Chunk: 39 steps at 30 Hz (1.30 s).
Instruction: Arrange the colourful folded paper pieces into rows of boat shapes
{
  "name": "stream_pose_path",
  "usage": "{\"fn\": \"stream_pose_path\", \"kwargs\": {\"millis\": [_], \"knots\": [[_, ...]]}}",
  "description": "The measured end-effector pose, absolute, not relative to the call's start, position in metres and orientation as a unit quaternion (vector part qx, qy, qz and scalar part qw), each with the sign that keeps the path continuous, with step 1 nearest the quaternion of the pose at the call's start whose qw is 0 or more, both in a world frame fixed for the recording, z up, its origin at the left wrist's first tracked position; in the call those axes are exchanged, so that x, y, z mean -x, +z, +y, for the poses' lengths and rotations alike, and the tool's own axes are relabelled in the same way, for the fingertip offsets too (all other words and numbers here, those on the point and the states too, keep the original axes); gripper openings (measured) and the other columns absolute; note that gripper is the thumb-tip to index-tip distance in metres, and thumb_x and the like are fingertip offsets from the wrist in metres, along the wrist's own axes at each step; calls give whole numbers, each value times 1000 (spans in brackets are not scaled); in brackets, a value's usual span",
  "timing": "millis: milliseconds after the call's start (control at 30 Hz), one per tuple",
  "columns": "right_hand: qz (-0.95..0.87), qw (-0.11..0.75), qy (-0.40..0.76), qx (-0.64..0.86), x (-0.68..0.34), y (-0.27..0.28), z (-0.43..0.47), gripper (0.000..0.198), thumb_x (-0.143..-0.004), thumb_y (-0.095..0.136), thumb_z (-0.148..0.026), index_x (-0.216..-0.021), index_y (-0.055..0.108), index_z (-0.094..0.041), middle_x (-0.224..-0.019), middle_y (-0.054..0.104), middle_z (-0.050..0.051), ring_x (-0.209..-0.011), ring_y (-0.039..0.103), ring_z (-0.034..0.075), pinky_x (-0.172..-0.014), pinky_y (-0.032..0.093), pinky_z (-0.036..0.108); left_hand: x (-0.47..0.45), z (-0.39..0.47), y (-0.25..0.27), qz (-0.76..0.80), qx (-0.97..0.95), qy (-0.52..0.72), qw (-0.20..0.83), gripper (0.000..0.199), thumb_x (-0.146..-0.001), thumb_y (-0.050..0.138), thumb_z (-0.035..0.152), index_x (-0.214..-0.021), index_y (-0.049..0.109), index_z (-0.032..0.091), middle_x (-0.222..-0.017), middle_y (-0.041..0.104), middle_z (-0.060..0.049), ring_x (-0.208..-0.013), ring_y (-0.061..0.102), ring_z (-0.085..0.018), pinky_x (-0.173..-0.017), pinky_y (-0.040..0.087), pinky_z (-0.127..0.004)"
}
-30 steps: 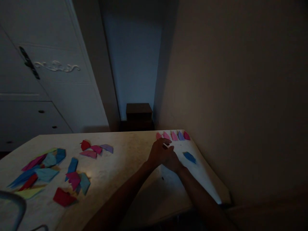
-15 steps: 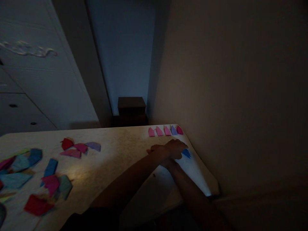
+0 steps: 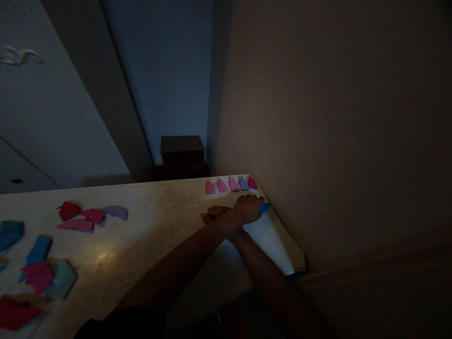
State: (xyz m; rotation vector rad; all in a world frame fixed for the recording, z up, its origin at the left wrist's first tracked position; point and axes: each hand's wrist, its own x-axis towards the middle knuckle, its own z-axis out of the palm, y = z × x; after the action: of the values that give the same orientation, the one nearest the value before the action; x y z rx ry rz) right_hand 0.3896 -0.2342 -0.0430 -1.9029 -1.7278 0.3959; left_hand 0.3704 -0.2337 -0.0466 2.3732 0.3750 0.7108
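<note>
My left hand [image 3: 249,208] reaches across from the lower left, its fingers closed on a small blue folded piece [image 3: 264,207], which looks like paper or cloth. Beneath my left forearm crosses my right arm, so my right hand [image 3: 216,213] lies to the left of it. The fingers of my right hand are curled, and whatever they may hold is hidden in shadow. Just beyond both hands, along the far right edge of the table, stands a row of small folded pieces [image 3: 233,183] in pink, lilac and magenta.
On the left of the pale table [image 3: 151,245] lie several folded pieces, among them a red one [image 3: 69,210], a lilac one [image 3: 116,212] and a blue one [image 3: 38,249]. A wall [image 3: 318,141] borders the right side. Past the far edge sits a dark box-like cabinet [image 3: 182,143].
The view has turned a little to the right, so the table's contents sit further left. The blue piece and my left hand have moved closer to the row of folded pieces.
</note>
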Motion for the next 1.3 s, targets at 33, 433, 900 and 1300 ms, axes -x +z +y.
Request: {"fn": "stream_pose_path", "kwargs": {"millis": [33,433,900,1300], "knots": [[-640,259,147,709,-391,-37,-235,29,-94,48,-41,-73,60,-25,-68,59,-1,-74,56,15,-62,38,26,-370,-234,-49,150,-899,270,309,20,-87,55,40,-101,64,29,-102,64,-7,-104,56,-28,-82,47,-41],[-662,233,159,695,-397,-10,-250,27,-94,49,-40,-78,63,-25,-74,61,1,-82,58,18,-64,40,26,-415,-246,-39,105,-964,162,181,26,-85,59,39,-98,68,19,-113,62,-15,-113,51,-32,-92,41,-46],[-626,212,104,743,-376,-40,-239,33,-97,45,-40,-81,63,-17,-81,62,0,-86,56,15,-76,42,26,-421,-254,-39,97,-981,141,87,36,-89,44,27,-110,65,9,-119,62,-20,-118,49,-32,-101,33,-50],[-615,193,126,754,-383,-22,-245,34,-92,57,-37,-118,58,-16,-119,59,6,-100,60,24,-84,53,41,-421,-251,-45,145,-969,152,134,49,-88,47,33,-131,49,9,-134,51,-22,-130,37,-36,-103,30,-53]]}}
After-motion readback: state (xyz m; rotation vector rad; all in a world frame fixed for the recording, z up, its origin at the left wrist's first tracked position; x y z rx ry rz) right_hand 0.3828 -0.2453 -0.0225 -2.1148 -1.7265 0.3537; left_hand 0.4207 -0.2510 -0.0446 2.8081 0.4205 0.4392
